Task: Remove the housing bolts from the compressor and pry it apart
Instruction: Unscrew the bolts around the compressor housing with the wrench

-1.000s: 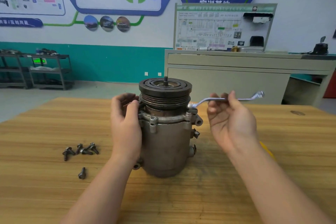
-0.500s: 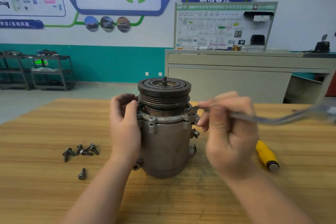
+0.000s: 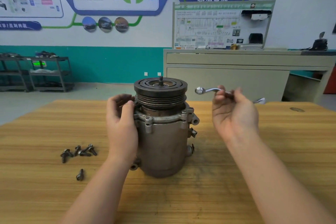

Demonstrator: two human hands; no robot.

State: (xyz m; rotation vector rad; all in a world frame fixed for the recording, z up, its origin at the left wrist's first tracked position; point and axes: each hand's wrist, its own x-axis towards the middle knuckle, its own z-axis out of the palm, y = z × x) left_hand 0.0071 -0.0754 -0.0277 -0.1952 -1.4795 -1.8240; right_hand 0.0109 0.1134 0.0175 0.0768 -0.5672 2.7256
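While it stands upright at the centre of the frame on the wooden surface (image 3: 272,151), pulley end up, the compressor (image 3: 161,132) is steadied by the left hand (image 3: 121,125), whose fingers curl round its upper flange, likely to stop it turning. Right of it, the right hand (image 3: 234,112) pinches a wrench (image 3: 211,90) in the air, its ring end apart from the housing. Six loose bolts (image 3: 80,152) lie at lower left, out of the way.

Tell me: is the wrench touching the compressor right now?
Apart. The head view shows the wrench lifted in the right hand, with background visible between its ring end and the compressor.
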